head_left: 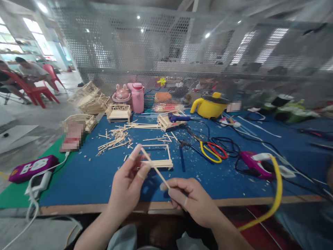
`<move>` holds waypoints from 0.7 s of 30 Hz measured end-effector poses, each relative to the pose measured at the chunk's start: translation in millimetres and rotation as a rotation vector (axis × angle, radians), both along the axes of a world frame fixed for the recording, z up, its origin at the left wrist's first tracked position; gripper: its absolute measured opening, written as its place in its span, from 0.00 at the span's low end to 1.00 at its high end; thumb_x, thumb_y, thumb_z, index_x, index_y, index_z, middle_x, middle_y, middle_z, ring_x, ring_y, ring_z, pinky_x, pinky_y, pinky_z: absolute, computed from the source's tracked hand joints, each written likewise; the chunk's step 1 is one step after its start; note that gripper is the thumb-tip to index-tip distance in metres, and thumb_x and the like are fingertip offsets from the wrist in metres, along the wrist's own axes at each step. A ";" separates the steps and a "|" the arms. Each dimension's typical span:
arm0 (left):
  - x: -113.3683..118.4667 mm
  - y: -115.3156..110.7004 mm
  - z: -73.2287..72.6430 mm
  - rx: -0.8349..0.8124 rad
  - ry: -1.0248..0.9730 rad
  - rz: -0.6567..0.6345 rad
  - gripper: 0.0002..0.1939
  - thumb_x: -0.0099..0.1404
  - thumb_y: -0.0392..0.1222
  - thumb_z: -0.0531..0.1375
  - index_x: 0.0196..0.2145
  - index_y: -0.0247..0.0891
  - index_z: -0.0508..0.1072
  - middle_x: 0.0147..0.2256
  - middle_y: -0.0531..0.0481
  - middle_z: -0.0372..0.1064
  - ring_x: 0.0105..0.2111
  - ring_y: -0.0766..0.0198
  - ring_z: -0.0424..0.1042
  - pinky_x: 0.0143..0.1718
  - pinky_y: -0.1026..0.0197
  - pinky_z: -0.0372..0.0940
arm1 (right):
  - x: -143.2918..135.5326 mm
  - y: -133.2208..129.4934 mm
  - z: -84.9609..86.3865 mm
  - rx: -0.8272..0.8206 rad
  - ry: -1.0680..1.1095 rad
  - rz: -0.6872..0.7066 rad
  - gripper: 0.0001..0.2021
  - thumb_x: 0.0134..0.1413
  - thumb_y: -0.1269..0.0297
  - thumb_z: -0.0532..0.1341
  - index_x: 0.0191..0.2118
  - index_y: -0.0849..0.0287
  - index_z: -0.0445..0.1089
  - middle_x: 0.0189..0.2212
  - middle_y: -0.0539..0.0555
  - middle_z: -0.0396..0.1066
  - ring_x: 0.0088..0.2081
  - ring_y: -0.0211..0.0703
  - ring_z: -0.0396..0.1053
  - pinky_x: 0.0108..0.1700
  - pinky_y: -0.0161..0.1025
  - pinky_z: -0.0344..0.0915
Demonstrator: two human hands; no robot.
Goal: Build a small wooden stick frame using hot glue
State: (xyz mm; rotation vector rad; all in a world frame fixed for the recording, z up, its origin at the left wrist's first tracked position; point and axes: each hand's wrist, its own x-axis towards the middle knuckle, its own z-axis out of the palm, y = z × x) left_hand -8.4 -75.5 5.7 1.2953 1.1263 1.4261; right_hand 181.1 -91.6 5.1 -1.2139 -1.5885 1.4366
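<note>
A thin wooden stick (pixel 159 173) slants between my two hands above the table's front part. My left hand (pixel 130 180) grips its far end, the index finger along the tip and the thumb lower down. My right hand (pixel 189 199) pinches the near end between thumb and fingers. Finger cots or tape seem to cover some fingertips. Just behind the hands, a small rectangular frame of wooden sticks (pixel 168 152) lies on the blue mat, its left side partly hidden by my left hand. Loose sticks (pixel 117 139) are heaped beyond it.
Blue-handled pliers (pixel 197 152) and red-and-yellow scissors (pixel 212 151) lie to the right. A blue glue gun (pixel 179 118) rests on a small stick model (pixel 166 124). Behind stand a pink bottle (pixel 137 99) and yellow pot (pixel 210 107). Purple power strips (pixel 33 168) and cables flank the mat (pixel 91 184).
</note>
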 end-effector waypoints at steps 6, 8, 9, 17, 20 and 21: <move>-1.3 16.6 16.8 -0.015 -0.033 -0.062 0.21 0.59 0.49 0.63 0.46 0.35 0.73 0.32 0.48 0.76 0.27 0.68 0.71 0.27 0.68 0.67 | -8.3 -3.9 -2.8 -0.092 -0.022 0.109 0.13 0.55 0.55 0.59 0.32 0.61 0.72 0.17 0.47 0.67 0.18 0.32 0.62 0.22 0.30 0.59; -0.4 19.7 15.9 -0.065 -0.070 -0.113 0.26 0.60 0.51 0.61 0.53 0.35 0.68 0.38 0.45 0.76 0.29 0.67 0.73 0.28 0.67 0.68 | -10.9 0.9 -4.1 -0.144 0.122 0.049 0.14 0.53 0.53 0.61 0.32 0.60 0.70 0.18 0.49 0.70 0.20 0.34 0.65 0.23 0.30 0.61; -0.2 19.9 14.2 -0.093 -0.085 -0.136 0.29 0.62 0.52 0.59 0.57 0.36 0.63 0.41 0.43 0.75 0.31 0.66 0.73 0.28 0.66 0.68 | -11.7 4.4 -4.5 -0.147 0.237 -0.028 0.14 0.52 0.52 0.62 0.32 0.60 0.69 0.19 0.49 0.72 0.21 0.34 0.67 0.25 0.31 0.62; 4.8 -10.2 -13.4 -0.195 0.106 -0.423 0.15 0.63 0.50 0.58 0.35 0.35 0.77 0.30 0.49 0.74 0.30 0.68 0.70 0.34 0.67 0.66 | -18.0 23.3 -8.2 -0.100 0.785 -0.440 0.17 0.40 0.56 0.71 0.33 0.57 0.68 0.24 0.50 0.77 0.25 0.36 0.72 0.29 0.31 0.68; 7.7 -15.7 -16.1 -0.204 0.107 -0.428 0.15 0.63 0.50 0.58 0.32 0.35 0.77 0.27 0.50 0.72 0.28 0.68 0.68 0.31 0.67 0.66 | -21.2 19.7 -10.7 -0.058 0.788 -0.444 0.14 0.44 0.57 0.70 0.34 0.57 0.69 0.26 0.50 0.78 0.27 0.35 0.73 0.31 0.30 0.68; 8.5 -15.8 -16.0 -0.211 0.103 -0.412 0.15 0.62 0.50 0.59 0.31 0.35 0.77 0.26 0.51 0.72 0.27 0.69 0.67 0.30 0.67 0.66 | -21.9 18.5 -11.1 -0.050 0.788 -0.440 0.13 0.45 0.57 0.69 0.34 0.56 0.69 0.27 0.50 0.78 0.28 0.35 0.74 0.32 0.30 0.69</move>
